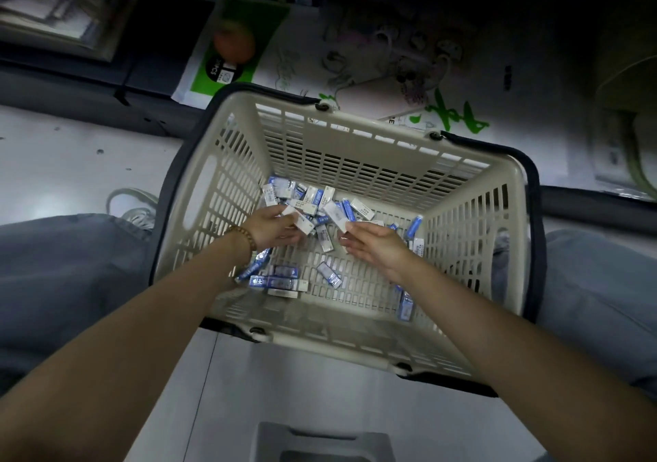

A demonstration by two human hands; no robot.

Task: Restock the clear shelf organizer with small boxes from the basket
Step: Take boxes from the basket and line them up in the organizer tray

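A beige plastic basket (355, 134) with dark handles stands on the floor between my knees. Several small white-and-blue boxes (305, 195) lie scattered over its bottom, most heaped near the far wall. Both my hands are inside the basket. My left hand (275, 227), with a bead bracelet on the wrist, grips a white box (300, 220). My right hand (373, 244) pinches another white box (336, 215) between thumb and fingertips. The clear shelf organizer is not in view.
Flat printed packages (231, 52) and a shelf base lie beyond the basket. A white shoe (137, 205) sits at the left beside my grey trouser leg (71, 266). A grey stool top (320, 444) shows at the bottom edge.
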